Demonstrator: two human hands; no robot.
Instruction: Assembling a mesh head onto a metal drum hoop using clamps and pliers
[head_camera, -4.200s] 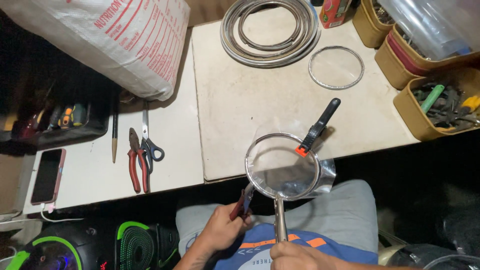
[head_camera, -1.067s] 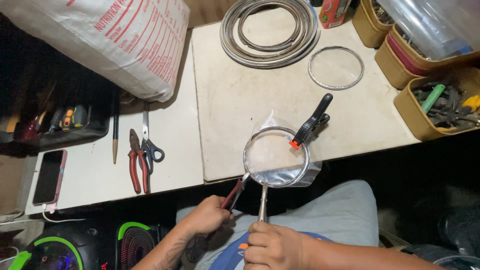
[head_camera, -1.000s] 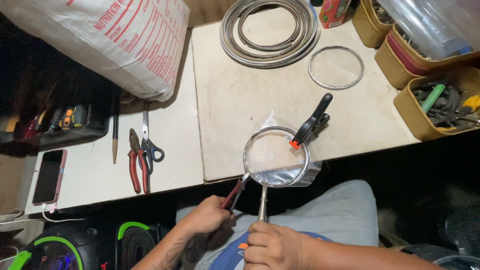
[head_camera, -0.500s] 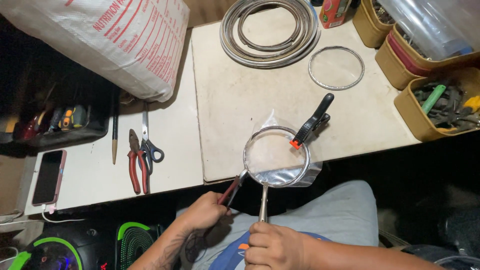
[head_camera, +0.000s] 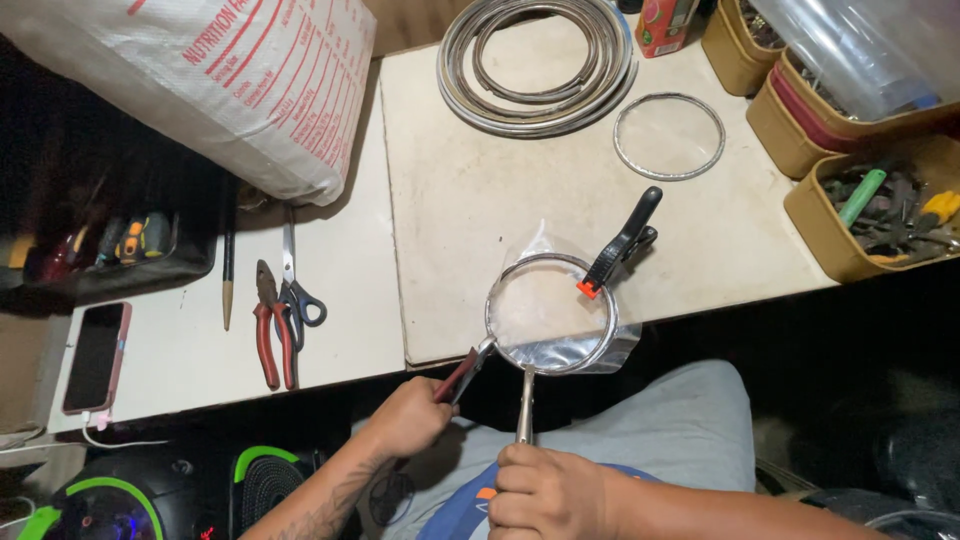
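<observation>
A round wire-mesh sieve (head_camera: 548, 312) with a metal rim lies over the front edge of the pale table (head_camera: 480, 220). A black spring clamp (head_camera: 622, 240) grips its far right rim. My right hand (head_camera: 545, 492) is closed around the sieve's metal handle (head_camera: 525, 402), low in the middle. My left hand (head_camera: 410, 415) holds red-handled pliers (head_camera: 462, 370), whose jaws bite the sieve's lower left rim. A piece of clear plastic lies under the sieve.
Red-handled pliers (head_camera: 270, 325) and scissors (head_camera: 298, 290) lie left of the sieve, beside a pencil (head_camera: 228, 262) and a phone (head_camera: 95, 355). A large white sack (head_camera: 220, 80) sits at back left. Coiled metal rings (head_camera: 540, 55), one loose ring (head_camera: 668, 135) and tan bins (head_camera: 880, 205) stand behind.
Over four seconds the sieve and both hands shifted slightly left, and the pliers came onto the rim. In the last second almost nothing moved.
</observation>
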